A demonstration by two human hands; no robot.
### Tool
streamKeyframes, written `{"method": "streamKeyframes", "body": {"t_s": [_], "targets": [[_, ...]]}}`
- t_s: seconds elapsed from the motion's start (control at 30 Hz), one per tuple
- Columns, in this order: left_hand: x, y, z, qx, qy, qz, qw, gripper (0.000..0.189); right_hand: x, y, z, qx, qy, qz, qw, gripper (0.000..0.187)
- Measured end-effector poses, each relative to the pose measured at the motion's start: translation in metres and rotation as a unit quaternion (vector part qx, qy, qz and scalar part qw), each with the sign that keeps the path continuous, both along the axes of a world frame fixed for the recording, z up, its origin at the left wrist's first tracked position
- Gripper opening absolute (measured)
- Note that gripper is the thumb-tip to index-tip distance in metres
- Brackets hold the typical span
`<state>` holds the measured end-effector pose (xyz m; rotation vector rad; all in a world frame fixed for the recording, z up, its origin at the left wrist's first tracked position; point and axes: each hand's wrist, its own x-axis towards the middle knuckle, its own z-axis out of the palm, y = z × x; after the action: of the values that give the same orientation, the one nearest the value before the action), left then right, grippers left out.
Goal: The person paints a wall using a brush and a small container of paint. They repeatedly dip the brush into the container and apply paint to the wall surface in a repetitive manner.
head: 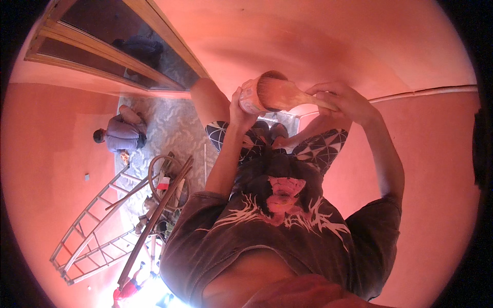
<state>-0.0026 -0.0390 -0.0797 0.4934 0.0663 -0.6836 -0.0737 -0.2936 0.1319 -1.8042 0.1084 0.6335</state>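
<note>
In front of my knees, my left hand (242, 113) grips a small round paint tub (250, 96) that bears writing and is tipped on its side toward the right. A broad paintbrush (285, 96) reaches across the tub's mouth, its bristles coated orange and its tips at or inside the rim. My right hand (341, 102) holds the brush by its wooden handle, fingers wrapped around the end. The inside of the tub is mostly hidden behind the bristles. Just beyond both hands rises an orange painted wall (327, 46).
A wood-framed window (154, 54) is set in the wall at upper left. Below it a person (125, 133) crouches on the patterned floor (169, 115). A ladder (100, 200) leans at lower left, beside long poles (154, 223) and heaped items. Another person (129, 288) is near the bright opening.
</note>
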Motion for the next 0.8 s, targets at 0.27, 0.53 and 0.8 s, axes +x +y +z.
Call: {"method": "streamKeyframes", "body": {"t_s": [0.27,0.53,0.8], "targets": [[-0.004,0.007,-0.018,0.008,0.011,-0.054,0.998,0.064,-0.012,-0.01,-0.023,-0.042,-0.001,0.003,0.999,0.033],[0.009,0.007,-0.016,-0.047,0.046,-0.031,0.997,0.063,-0.033,-0.019,-0.067,0.096,-0.015,-0.147,0.984,0.033],[0.035,0.047,0.0,-0.116,-0.001,0.041,0.992,0.062,0.011,0.026,-0.107,0.542,-0.05,-0.107,0.832,0.044]]}}
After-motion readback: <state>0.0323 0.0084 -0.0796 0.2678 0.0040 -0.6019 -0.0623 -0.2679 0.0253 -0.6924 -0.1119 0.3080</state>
